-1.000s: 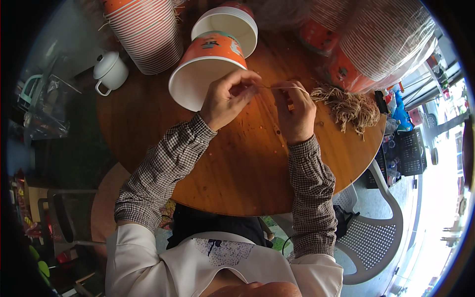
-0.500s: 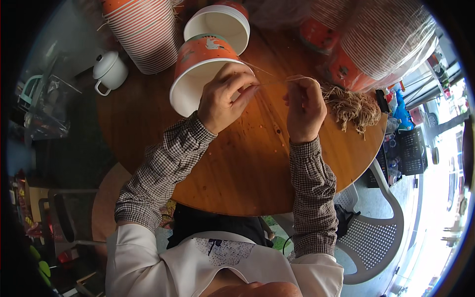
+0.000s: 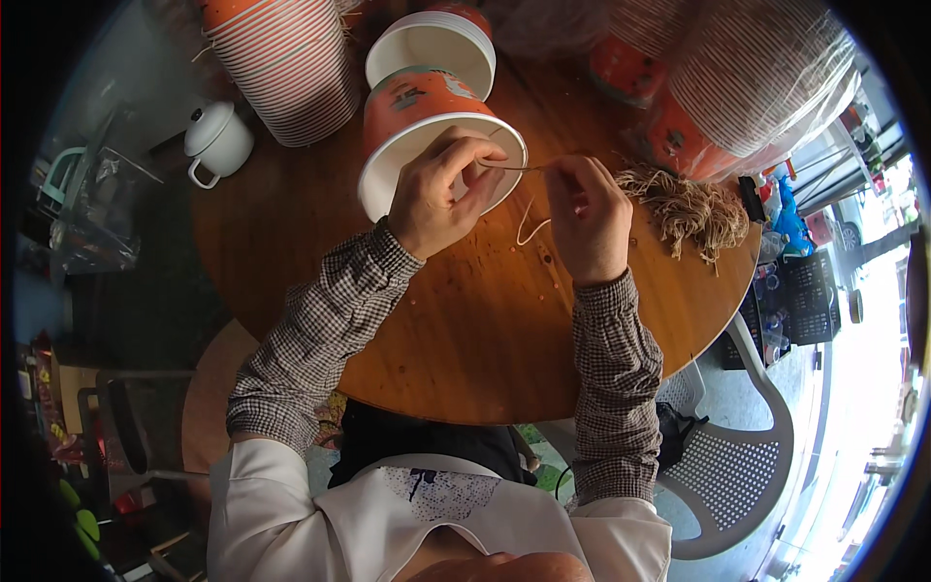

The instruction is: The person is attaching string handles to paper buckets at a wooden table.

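A thin tan cord (image 3: 521,169) stretches between my two hands, in front of the mouth of an orange paper bucket (image 3: 412,97) with a white rim. My left hand (image 3: 441,189) is closed, thumb and fingers pinching the cord at the bucket's opening. To the right of the rim, my right hand (image 3: 593,221) is also closed on the cord, its fingers bent inward. A loose, curved end of cord dangles beside the right hand. The bucket lies tipped with its open side toward me; my left hand covers part of the opening. Whether the cord is fastened to the bucket cannot be seen.
Behind the bucket lie more white-rimmed buckets (image 3: 436,48). A tall bucket stack (image 3: 281,78) rises at the far left, near a white lidded mug (image 3: 218,141). Plastic-wrapped stacks (image 3: 752,87) and a bundle of tan cords (image 3: 693,215) occupy the right of the round wooden table (image 3: 465,359).
The bucket has shifted right, its rim now reaching behind the cord. My right hand has moved slightly left and down, and a loose cord end now hangs beside it. My left hand stays nearly in place.
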### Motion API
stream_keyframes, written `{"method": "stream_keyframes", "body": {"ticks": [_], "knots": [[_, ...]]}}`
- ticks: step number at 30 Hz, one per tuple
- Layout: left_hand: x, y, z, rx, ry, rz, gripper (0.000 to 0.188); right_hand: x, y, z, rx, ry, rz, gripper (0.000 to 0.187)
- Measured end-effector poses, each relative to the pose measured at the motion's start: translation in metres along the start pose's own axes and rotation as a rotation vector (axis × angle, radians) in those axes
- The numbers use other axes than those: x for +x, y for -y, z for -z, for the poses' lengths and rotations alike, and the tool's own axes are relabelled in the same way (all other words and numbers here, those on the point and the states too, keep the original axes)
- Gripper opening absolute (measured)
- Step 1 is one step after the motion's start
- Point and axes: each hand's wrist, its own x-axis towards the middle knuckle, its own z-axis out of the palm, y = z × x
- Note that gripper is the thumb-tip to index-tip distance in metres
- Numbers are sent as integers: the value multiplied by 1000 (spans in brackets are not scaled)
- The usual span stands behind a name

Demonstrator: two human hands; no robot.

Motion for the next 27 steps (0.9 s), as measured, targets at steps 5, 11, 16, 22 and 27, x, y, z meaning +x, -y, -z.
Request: {"method": "stream_keyframes", "body": {"ticks": [5,11,16,22,27], "knots": [[-5,9,-8,8,117,98,15,1,4,2,38,17,-25,7],[-12,21,-19,-127,166,136,14,0,-1,1,85,30,-64,7],[-9,21,-23,-169,63,83,12,-3,-11,3,-246,92,-45,7],[3,3,-25,-525,111,250,13,6,6,12,-66,-54,15,5],[9,7,-44,-662,162,326,14,10,-1,20,-128,-286,197,9]]}}
